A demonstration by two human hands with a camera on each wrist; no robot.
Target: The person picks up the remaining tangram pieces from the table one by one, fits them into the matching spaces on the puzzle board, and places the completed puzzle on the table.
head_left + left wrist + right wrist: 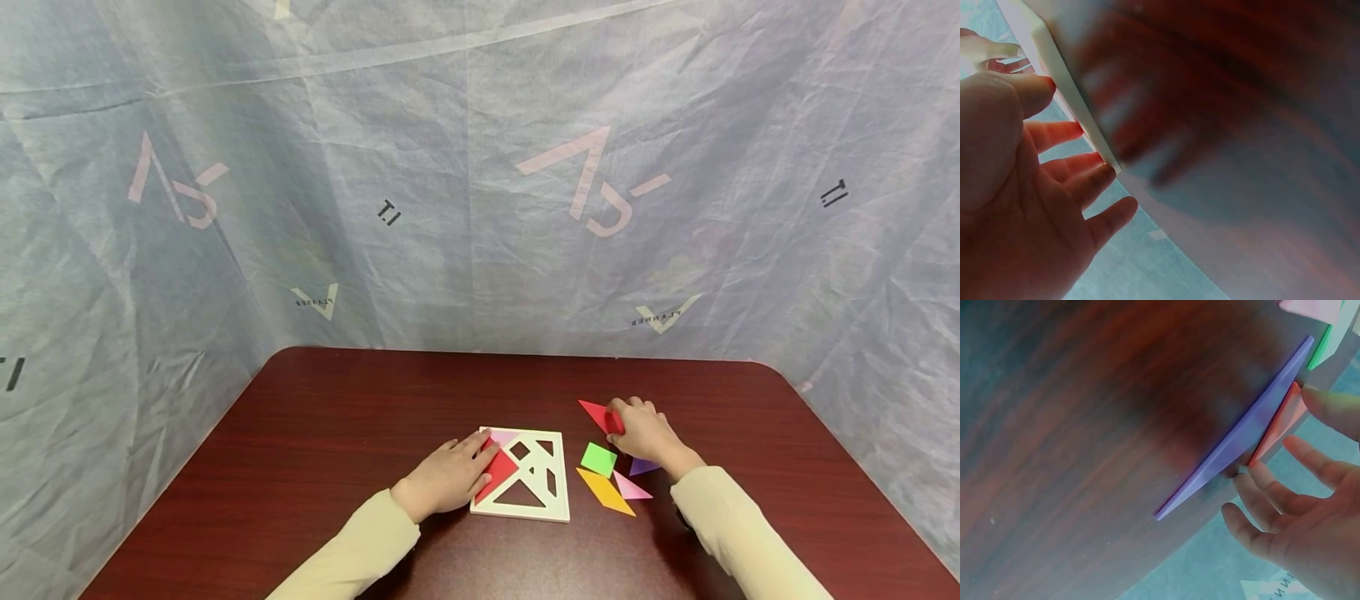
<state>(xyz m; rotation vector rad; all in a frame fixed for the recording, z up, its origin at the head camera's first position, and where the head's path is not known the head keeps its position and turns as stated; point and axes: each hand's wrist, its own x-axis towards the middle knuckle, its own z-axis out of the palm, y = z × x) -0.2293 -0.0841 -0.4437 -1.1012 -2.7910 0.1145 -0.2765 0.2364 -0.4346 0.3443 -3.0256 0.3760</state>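
A cream tangram board (pixel 555 508) lies on the table, with a large red triangle (pixel 499 477) and a pink piece (pixel 504 437) in its left part. My left hand (pixel 450 475) rests on the board's left side, its spread fingers over the large red triangle. To the right of the board, my right hand (pixel 648 433) holds another red triangle (pixel 596 412) between thumb and fingertips. In the right wrist view, that red triangle (pixel 1279 425) lies behind the purple triangle (pixel 1235 437), thumb at one end and a fingertip at the other.
Between board and right hand lie a green square (pixel 597 459), an orange parallelogram (pixel 603 490) and a pink triangle (pixel 632 487). The board has several cut-out openings on its right. A grey printed cloth (pixel 465 250) hangs behind the dark red table (pixel 360 400).
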